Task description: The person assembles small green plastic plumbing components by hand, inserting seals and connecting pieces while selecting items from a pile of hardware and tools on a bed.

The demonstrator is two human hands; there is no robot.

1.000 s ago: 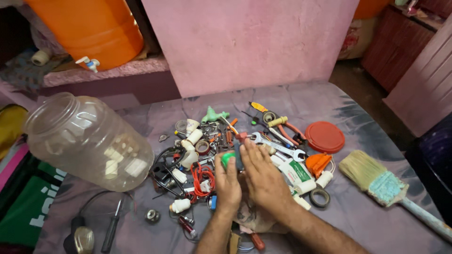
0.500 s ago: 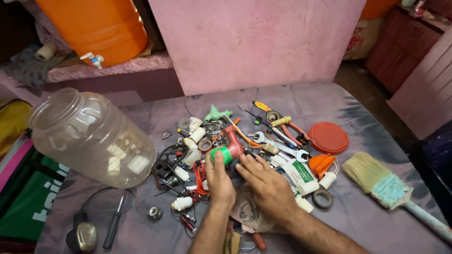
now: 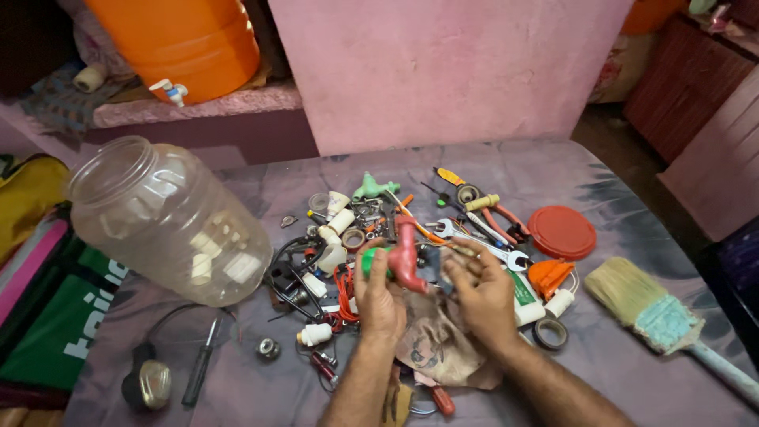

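Note:
My left hand (image 3: 378, 294) grips a small tool with a green handle and a red body (image 3: 402, 255), lifted just above a heap of loose hardware (image 3: 348, 237). My right hand (image 3: 484, 291) is beside it, fingers pinched on a thin metal piece at the tool's tip. Under both hands lies a crumpled brown cloth (image 3: 437, 348). A silver spanner (image 3: 478, 239) and pliers with red handles (image 3: 498, 217) lie just beyond my right hand.
A big clear plastic jar (image 3: 170, 221) lies on its side at the left, its red lid (image 3: 561, 232) at the right. A wide paintbrush (image 3: 668, 320) lies at the right edge. A screwdriver (image 3: 199, 372) and a tape roll (image 3: 550, 333) rest nearby. An orange water container (image 3: 178, 43) stands behind.
Both hands rose from the heap: my left hand picked up the green and red tool, and my right hand came to its tip. The camera has tilted slightly.

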